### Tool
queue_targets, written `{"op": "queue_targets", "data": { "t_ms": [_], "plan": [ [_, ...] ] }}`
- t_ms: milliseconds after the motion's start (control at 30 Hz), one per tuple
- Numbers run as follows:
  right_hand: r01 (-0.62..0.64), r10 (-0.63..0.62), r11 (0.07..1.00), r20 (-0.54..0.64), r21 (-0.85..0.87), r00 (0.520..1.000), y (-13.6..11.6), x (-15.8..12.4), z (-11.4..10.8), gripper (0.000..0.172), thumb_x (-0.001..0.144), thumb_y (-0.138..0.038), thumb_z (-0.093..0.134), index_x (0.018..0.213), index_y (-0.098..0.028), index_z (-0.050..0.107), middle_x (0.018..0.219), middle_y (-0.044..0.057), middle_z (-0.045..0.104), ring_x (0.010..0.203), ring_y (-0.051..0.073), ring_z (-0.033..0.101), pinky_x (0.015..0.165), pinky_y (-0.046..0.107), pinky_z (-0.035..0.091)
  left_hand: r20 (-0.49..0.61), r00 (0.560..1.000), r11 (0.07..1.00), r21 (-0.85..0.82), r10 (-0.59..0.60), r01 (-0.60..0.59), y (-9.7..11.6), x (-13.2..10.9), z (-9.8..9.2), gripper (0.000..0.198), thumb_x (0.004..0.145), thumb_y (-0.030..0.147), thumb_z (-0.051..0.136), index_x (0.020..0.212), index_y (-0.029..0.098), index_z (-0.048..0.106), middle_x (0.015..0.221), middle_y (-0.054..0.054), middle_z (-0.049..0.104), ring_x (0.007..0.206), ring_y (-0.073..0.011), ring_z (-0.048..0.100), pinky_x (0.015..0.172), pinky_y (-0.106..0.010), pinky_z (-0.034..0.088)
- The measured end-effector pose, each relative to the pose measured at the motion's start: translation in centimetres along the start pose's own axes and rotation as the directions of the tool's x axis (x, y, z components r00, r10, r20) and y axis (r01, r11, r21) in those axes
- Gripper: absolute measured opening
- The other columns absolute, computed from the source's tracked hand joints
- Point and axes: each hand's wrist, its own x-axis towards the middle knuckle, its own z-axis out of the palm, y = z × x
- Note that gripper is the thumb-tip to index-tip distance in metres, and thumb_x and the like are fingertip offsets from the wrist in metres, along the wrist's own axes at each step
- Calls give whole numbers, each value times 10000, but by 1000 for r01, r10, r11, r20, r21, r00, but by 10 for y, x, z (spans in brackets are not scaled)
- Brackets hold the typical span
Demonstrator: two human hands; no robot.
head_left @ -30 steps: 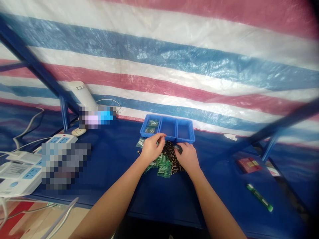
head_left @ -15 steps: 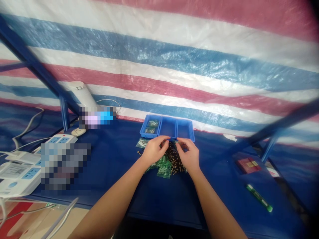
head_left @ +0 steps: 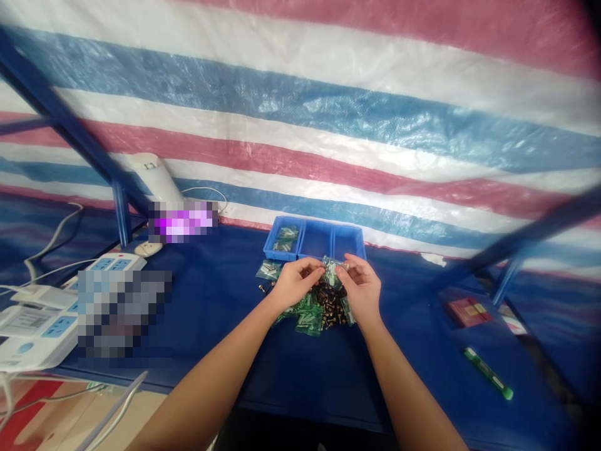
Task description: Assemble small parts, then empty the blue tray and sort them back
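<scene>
Nearest the person, the two forearms extend over the blue table (head_left: 201, 351). A pile lies between the wrists: green bags (head_left: 310, 315) on its left side, loose dark and brass-coloured screws (head_left: 331, 312) on its right. Part of another packet shows beside the right wrist.

Beyond the pile, the left hand (head_left: 295, 283) and the right hand (head_left: 364, 287) face each other. Between them is a small clear bag (head_left: 332, 270), above the far edge of the pile and just short of the tray. Left grip: narrow, thumb and forefinger at the bag's left edge. Right grip: thumb and forefinger pinch the opposite side; the other fingers are raised. The bag's contents are too small to identify.

Change: half a second earlier the fingertips were apart; the bag is now in plain view, spanned by both hands. This indicates a shift from one-handed to two-handed handling.

A clear packet (head_left: 269, 270) lies near the left hand. Farther back stands the blue tray (head_left: 317, 239); its left compartment contains filled bags (head_left: 286, 238). A striped sheet (head_left: 300, 131) forms the background.
</scene>
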Motion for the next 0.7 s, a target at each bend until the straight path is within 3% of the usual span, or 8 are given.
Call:
{"op": "queue_targets", "data": {
  "t_ms": [133,200,300,467,600,700],
  "plan": [
    [-60,60,998,22,-19,998,2,0,0,434,746,-358,747,1143,-206,658,920,54,710,850,202,677,798,377,555,-56,998,991,-132,-30,22,-2,2,0,245,849,388,633,924,155,623,730,-17,642,593,-130,614,559,-243,482],
    [-93,94,995,28,-32,995,4,1,0,379,744,-373,745,1074,-196,691,913,62,730,825,210,683,768,379,561,-63,998,988,-152,-30,20,-3,3,-1,240,847,380,639,932,157,619,734,-16,638,596,-127,612,560,-241,481],
    [-116,117,991,13,-63,993,7,2,0,266,731,-383,754,907,-186,726,843,57,738,738,202,672,696,360,557,-68,998,997,-74,-4,-1,-3,3,-2,226,861,372,624,944,162,645,740,-24,644,628,-135,616,585,-247,485],
    [-48,49,987,1,-152,999,7,2,-1,216,736,-381,749,823,-184,729,830,56,723,726,191,649,676,338,536,-161,981,983,162,111,-85,0,2,-3,220,864,370,618,892,171,706,767,-39,648,656,-138,585,586,-249,466],
    [-34,33,985,-7,-170,999,4,1,-2,210,751,-382,740,838,-191,737,784,45,720,706,191,646,682,339,531,-136,988,991,123,68,-51,1,0,-4,251,875,385,600,932,167,710,669,-20,644,603,-146,596,581,-258,488],
    [-59,64,992,40,-112,997,0,0,-2,264,813,-411,676,947,-194,745,822,57,741,751,206,668,713,352,540,-121,990,997,30,70,-66,3,-2,-6,255,902,352,565,1023,167,692,831,-57,710,738,-173,664,681,-278,528]
  ]
}}
